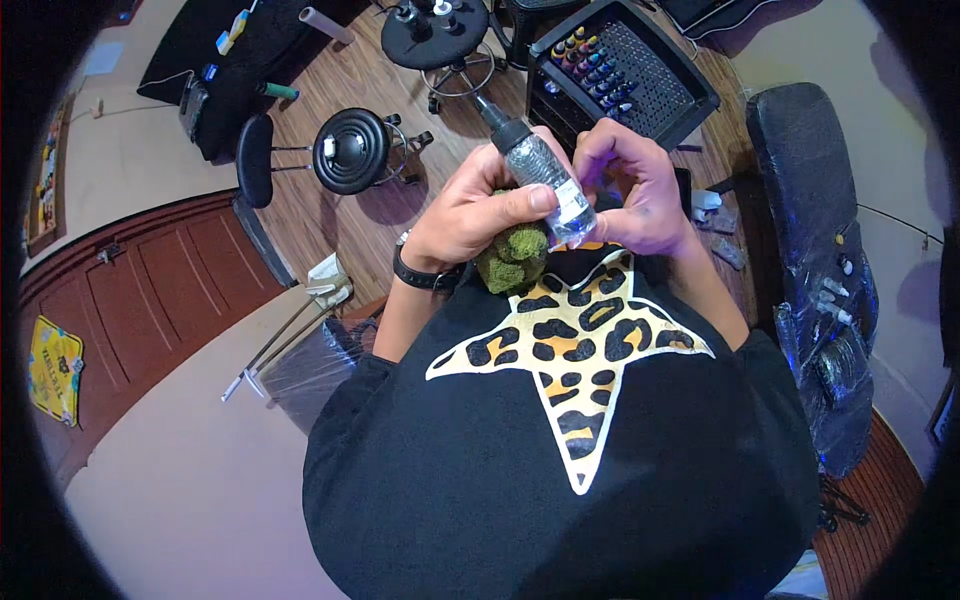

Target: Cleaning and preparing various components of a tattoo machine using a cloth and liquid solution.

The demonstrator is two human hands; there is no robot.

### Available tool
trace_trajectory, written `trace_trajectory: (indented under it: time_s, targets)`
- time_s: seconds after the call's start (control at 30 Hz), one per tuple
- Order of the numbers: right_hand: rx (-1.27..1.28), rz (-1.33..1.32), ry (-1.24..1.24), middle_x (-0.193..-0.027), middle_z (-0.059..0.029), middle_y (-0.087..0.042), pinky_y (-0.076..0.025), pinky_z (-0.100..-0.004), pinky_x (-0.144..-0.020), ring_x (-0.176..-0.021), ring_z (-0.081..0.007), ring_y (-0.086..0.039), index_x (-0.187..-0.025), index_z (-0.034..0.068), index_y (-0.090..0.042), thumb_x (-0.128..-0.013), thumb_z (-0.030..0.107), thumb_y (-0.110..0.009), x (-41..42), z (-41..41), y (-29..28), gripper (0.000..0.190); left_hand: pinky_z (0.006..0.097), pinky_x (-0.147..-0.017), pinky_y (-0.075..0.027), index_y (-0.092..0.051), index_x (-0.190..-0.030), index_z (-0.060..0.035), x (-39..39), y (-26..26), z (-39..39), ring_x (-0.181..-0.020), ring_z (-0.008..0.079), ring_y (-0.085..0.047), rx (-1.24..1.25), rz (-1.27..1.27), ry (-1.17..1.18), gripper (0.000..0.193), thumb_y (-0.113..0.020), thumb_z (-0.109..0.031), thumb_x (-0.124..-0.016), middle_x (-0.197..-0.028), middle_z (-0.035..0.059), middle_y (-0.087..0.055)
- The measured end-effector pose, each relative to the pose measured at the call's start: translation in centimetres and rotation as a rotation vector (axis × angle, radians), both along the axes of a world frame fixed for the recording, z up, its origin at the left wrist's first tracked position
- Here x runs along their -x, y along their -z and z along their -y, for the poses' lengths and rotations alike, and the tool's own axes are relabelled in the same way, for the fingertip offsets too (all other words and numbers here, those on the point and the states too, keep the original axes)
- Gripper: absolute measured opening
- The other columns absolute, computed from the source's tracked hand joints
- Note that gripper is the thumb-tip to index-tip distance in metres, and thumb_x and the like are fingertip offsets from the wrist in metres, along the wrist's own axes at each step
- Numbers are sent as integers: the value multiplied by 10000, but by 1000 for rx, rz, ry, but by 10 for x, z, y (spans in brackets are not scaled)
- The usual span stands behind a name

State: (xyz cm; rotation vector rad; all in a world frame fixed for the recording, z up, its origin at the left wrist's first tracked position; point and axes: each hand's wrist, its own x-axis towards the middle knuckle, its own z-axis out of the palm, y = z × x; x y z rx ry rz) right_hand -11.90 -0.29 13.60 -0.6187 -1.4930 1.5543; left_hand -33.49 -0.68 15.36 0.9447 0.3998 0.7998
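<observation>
My left hand [472, 210] holds a squeeze bottle [547, 169] with a black nozzle cap, tilted up and to the left. Clear crinkled film seems to cover the bottle, and a white label with writing sits near its base. The same hand also has a bunched green terry cloth [514, 255] under its fingers. My right hand [634, 187] is curled at the base of the bottle, its thumb against the lower end. Whether its fingertips pinch the film is hidden. A black watch [427, 277] is on my left wrist.
Ahead stands a black cart [660, 82] with several ink bottles [592, 67]. A wheeled stool [352, 150] is at the left, and a round stool [435, 34] carries bottles. On the right, a film-covered black padded bed [802, 165] holds small bottles. A red-brown door [172, 270] is at left.
</observation>
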Motion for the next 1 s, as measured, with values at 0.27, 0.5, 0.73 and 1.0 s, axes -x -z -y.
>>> trace_trajectory:
  time_s: [0.27,0.5,0.73,1.0]
  targets:
    - [63,198,-117,-956,-30,-599,-471,-256,-794,-869,-119,-601,-1083,-6,-608,-613,232,-912,-26,-14,-37,608,280,-838,-496,-638,-1042,-1,-8,-3,7,-935,116,-629,-191,-238,-38,241,-727,-185,-914,-1011,43,-644]
    - [60,263,-3,-1003,-37,-605,-478,-270,-870,-933,-113,-597,-1238,-2,-589,-836,268,-759,-2,-8,-30,513,326,-650,-521,-636,-1017,-4,-13,-1,2,-706,203,-698,-607,-458,-142,244,-732,-188,-887,-803,95,-709]
    - [261,-89,-216,-1154,-103,-595,-463,-293,-955,-1080,-159,-585,-1245,-28,-558,-933,541,-617,9,1,15,652,370,-735,-507,-640,-1033,-19,-17,-18,15,-820,259,-682,-665,-452,-45,321,-720,-297,-894,-878,108,-689]
    - [250,-62,-133,-1086,-87,-585,-457,-275,-917,-1025,-145,-578,-1149,-43,-585,-964,470,-587,6,11,20,546,354,-689,-500,-637,-994,-20,-17,-9,17,-752,241,-669,-579,-453,22,280,-711,-276,-909,-821,99,-677]
